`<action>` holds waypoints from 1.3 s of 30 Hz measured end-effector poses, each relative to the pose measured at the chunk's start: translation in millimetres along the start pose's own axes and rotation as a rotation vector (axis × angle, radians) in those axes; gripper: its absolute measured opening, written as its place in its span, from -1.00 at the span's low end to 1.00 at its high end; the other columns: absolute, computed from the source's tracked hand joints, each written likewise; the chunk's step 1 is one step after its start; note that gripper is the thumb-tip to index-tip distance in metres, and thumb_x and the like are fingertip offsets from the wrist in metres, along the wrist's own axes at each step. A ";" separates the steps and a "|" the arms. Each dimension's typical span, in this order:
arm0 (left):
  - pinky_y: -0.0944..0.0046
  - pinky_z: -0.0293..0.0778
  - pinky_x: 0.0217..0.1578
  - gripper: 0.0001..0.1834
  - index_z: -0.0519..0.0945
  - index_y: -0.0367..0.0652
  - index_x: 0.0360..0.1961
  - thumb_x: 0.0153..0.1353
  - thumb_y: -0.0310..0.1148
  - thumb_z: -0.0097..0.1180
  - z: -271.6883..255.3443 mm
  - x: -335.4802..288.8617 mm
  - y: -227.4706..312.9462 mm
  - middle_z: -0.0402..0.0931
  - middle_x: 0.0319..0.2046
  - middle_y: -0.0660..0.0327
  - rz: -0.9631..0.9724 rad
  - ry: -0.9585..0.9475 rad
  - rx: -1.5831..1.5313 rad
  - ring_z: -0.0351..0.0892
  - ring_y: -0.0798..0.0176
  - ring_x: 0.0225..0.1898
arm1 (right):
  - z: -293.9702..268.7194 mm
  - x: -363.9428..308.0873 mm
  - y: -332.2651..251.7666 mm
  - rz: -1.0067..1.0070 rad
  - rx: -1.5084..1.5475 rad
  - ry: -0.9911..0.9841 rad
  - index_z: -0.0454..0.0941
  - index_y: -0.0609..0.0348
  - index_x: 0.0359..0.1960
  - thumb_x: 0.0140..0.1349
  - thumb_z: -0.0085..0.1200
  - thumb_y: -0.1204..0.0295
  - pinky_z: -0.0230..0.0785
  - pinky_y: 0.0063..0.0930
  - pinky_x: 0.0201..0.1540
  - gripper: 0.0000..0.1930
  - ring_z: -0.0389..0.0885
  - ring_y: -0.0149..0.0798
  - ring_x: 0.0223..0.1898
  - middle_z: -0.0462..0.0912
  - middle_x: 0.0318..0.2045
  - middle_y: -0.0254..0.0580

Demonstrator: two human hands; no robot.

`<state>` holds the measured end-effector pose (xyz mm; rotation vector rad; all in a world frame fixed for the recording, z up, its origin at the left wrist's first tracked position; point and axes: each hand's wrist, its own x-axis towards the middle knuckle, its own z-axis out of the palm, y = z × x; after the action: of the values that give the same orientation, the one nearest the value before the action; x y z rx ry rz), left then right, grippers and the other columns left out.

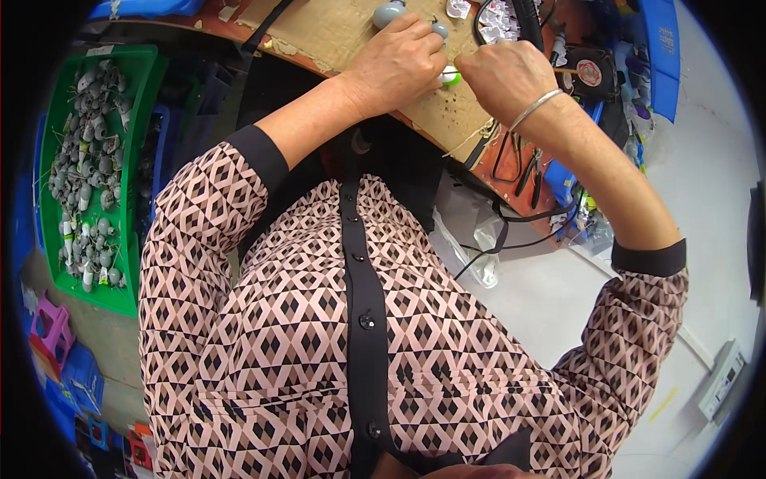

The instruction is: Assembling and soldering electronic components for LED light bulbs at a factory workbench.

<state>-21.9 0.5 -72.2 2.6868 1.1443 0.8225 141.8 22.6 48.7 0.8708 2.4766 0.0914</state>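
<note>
Both of my hands are close together over the brown, worn work board [319,28]. My left hand [399,64] is closed, its fingers curled around a small grey rounded part [439,29] that shows past the fingertips. A larger grey rounded part [389,13] sits just beyond the knuckles. Between the hands is a small white-and-green piece [451,76], partly covered by my left hand. My right hand [507,76], below a silver bangle, is closed in a pinch beside it, with a thin dark line at the fingertips. What it grips is mostly hidden.
A green tray [144,176] full of grey parts with wires stands at left. Pliers-like tools [527,172] and black cables [519,219] lie by the board's right edge. White crumpled pieces [499,20] are at the back, a black box with a round label [589,73] at right.
</note>
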 end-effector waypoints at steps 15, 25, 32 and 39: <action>-0.01 0.23 0.22 -0.65 0.65 -0.18 -0.21 0.09 -0.15 0.26 28.0 -18.2 -5.2 0.54 -0.16 0.16 0.019 0.025 -0.030 0.47 0.13 0.02 | 6.7 27.0 -14.2 -0.058 -0.049 -0.174 0.74 0.09 -0.39 0.21 0.11 0.43 0.62 -0.21 -0.21 -0.85 0.79 -0.10 -0.24 0.78 -0.36 -0.11; 0.01 0.17 0.31 -0.81 0.70 -0.11 -0.36 0.10 -0.23 0.24 25.8 -26.0 6.1 0.56 -0.27 0.26 0.049 0.236 -0.017 0.50 0.20 0.00 | 26.4 22.3 -22.0 -0.069 -0.027 -0.297 0.75 0.09 -0.34 0.22 0.10 0.44 0.61 -0.20 -0.17 -0.84 0.79 -0.09 -0.19 0.78 -0.29 -0.11; 0.00 0.04 0.45 -0.87 0.79 0.04 -0.40 0.06 -0.36 0.21 31.5 -29.0 21.5 0.60 -0.23 0.40 0.054 -0.005 0.043 0.51 0.28 0.10 | 37.2 6.5 -31.0 -0.049 -0.022 -0.361 0.74 0.10 -0.34 0.21 0.07 0.47 0.62 -0.19 -0.19 -0.84 0.79 -0.07 -0.22 0.77 -0.33 -0.11; 0.00 0.00 0.47 -0.87 0.79 0.07 -0.43 0.07 -0.37 0.22 37.9 -26.6 33.4 0.61 -0.26 0.45 0.098 -0.003 0.039 0.50 0.31 0.10 | 51.7 -4.6 -28.7 0.038 0.029 -0.428 0.74 0.11 -0.35 0.16 0.09 0.47 0.62 -0.16 -0.18 -0.85 0.78 -0.06 -0.24 0.76 -0.35 -0.08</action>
<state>3.9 -37.6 -106.1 2.7949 1.0457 0.8179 153.7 -8.1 -0.5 0.8489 2.0668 -0.1084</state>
